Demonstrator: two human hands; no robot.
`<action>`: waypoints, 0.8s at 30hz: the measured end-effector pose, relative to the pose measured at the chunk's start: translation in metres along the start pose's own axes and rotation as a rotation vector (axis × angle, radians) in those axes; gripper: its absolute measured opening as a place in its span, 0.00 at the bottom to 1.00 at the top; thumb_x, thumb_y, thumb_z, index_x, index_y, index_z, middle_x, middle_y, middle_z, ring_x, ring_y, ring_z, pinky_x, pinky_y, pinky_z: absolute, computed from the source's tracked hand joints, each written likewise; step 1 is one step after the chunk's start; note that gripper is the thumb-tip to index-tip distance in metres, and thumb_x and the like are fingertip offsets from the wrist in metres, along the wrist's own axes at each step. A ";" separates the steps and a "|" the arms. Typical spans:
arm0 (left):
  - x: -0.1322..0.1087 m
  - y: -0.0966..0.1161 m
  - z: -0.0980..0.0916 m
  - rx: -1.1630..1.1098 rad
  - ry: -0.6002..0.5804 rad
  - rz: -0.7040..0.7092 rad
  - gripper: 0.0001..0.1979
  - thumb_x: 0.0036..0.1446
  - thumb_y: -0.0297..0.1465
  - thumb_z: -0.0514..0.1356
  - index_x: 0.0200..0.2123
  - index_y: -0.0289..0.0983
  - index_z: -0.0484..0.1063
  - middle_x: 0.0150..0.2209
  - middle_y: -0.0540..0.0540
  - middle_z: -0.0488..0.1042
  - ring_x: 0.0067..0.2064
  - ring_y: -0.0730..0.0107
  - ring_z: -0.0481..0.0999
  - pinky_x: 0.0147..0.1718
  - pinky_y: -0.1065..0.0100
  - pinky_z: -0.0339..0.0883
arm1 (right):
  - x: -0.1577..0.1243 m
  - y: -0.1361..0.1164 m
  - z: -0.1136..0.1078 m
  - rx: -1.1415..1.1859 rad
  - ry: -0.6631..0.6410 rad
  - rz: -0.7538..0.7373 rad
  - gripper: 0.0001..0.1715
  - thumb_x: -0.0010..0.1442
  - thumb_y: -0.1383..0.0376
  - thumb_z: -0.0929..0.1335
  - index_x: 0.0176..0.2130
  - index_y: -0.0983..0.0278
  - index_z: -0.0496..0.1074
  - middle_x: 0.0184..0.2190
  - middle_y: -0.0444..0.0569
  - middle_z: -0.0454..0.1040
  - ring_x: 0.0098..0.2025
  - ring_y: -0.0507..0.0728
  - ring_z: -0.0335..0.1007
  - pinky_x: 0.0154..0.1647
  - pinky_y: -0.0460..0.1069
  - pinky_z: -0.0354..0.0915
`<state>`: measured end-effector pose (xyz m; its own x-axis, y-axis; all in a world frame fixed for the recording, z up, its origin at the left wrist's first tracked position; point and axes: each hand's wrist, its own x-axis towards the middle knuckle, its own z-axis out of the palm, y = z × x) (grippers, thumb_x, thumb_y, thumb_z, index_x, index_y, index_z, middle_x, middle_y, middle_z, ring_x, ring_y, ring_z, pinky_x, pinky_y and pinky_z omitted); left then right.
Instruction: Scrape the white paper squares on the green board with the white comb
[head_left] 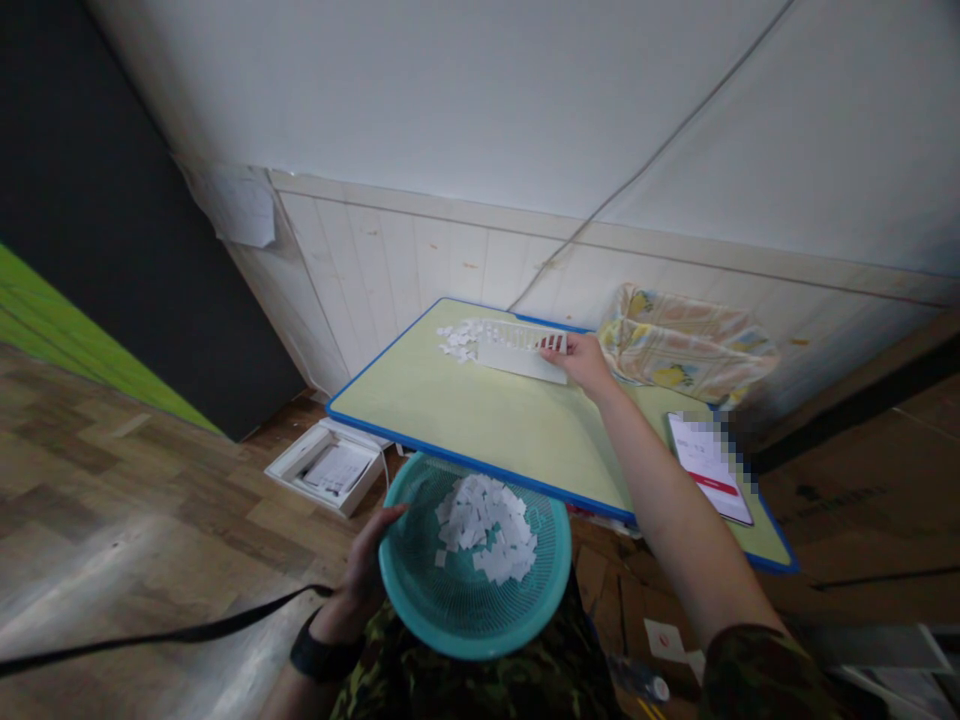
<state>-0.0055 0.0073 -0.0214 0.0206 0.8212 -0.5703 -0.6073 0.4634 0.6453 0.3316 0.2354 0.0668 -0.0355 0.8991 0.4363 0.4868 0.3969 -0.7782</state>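
Right fingers (556,356) were closed on a slotted white panel (517,358), left fingers (393,514) on a colander (472,632); positioning beside leftward paper slips (459,342) was apparently underway, steadiness next required.

Hands, two: one left hand (367,555), one right hand (589,364). Perforated teal basin (480,641), one. Slotted white strip (517,363), one. White paper pieces, two groups: one basin heap (480,510), one tabletop heap (455,342); from where I stand the pieces overlap too closely to number singly, though the basin's share looks like dozens. Table (427,400), one. Flat-screened device (701,450), one. Cloth-covered basket (682,345), one. Open white box (367,488), one. Wall cable (652,160), one. Dark wristband (322,652), one. Black strap (187,635), one. Camouflage-patterned sleeve (761,670), one in sight.
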 end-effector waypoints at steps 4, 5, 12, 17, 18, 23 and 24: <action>0.000 0.000 0.000 0.001 -0.007 0.000 0.08 0.52 0.28 0.64 0.23 0.32 0.79 0.19 0.45 0.80 0.20 0.66 0.77 0.22 0.68 0.72 | -0.001 0.001 0.002 0.070 -0.039 0.001 0.22 0.48 0.55 0.74 0.38 0.68 0.79 0.34 0.51 0.81 0.34 0.57 0.74 0.36 0.50 0.66; 0.000 0.000 0.000 -0.002 -0.007 0.001 0.08 0.52 0.28 0.64 0.23 0.32 0.79 0.19 0.45 0.80 0.19 0.66 0.77 0.22 0.68 0.72 | -0.001 0.000 0.003 0.081 -0.037 -0.006 0.22 0.48 0.55 0.74 0.39 0.68 0.79 0.34 0.51 0.81 0.34 0.57 0.74 0.37 0.50 0.67; -0.002 0.001 0.002 -0.007 0.001 -0.003 0.11 0.56 0.27 0.61 0.24 0.30 0.79 0.21 0.43 0.81 0.21 0.65 0.78 0.24 0.68 0.73 | -0.004 0.001 0.017 0.036 -0.026 -0.013 0.20 0.50 0.56 0.73 0.40 0.66 0.80 0.36 0.51 0.81 0.37 0.59 0.75 0.36 0.50 0.68; -0.002 0.001 0.003 -0.006 0.008 -0.001 0.11 0.56 0.26 0.60 0.24 0.31 0.79 0.20 0.44 0.80 0.20 0.66 0.77 0.23 0.68 0.72 | -0.005 0.002 0.028 0.028 -0.014 -0.016 0.21 0.51 0.56 0.72 0.41 0.67 0.79 0.35 0.51 0.81 0.37 0.59 0.75 0.36 0.50 0.68; -0.002 0.001 0.003 -0.004 0.010 -0.001 0.11 0.56 0.26 0.61 0.24 0.30 0.79 0.20 0.44 0.81 0.20 0.66 0.77 0.23 0.68 0.72 | -0.006 0.001 0.030 0.023 -0.007 -0.015 0.21 0.51 0.56 0.72 0.41 0.67 0.79 0.34 0.51 0.81 0.37 0.59 0.75 0.36 0.50 0.68; -0.004 0.002 0.004 0.009 0.018 -0.007 0.11 0.55 0.27 0.62 0.23 0.30 0.79 0.19 0.43 0.80 0.19 0.66 0.77 0.22 0.68 0.72 | -0.009 -0.005 0.038 0.000 -0.041 -0.022 0.20 0.51 0.56 0.72 0.39 0.68 0.79 0.32 0.49 0.80 0.35 0.58 0.74 0.34 0.49 0.67; -0.004 0.002 0.005 0.009 0.020 -0.006 0.11 0.54 0.27 0.62 0.22 0.30 0.79 0.19 0.43 0.80 0.19 0.66 0.77 0.22 0.68 0.71 | -0.009 -0.006 0.038 -0.004 -0.055 -0.027 0.20 0.51 0.56 0.72 0.39 0.68 0.79 0.31 0.49 0.80 0.35 0.58 0.74 0.34 0.49 0.67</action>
<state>-0.0031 0.0066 -0.0150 0.0081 0.8115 -0.5843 -0.5998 0.4714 0.6465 0.2952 0.2316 0.0502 -0.0967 0.8971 0.4311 0.4887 0.4201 -0.7647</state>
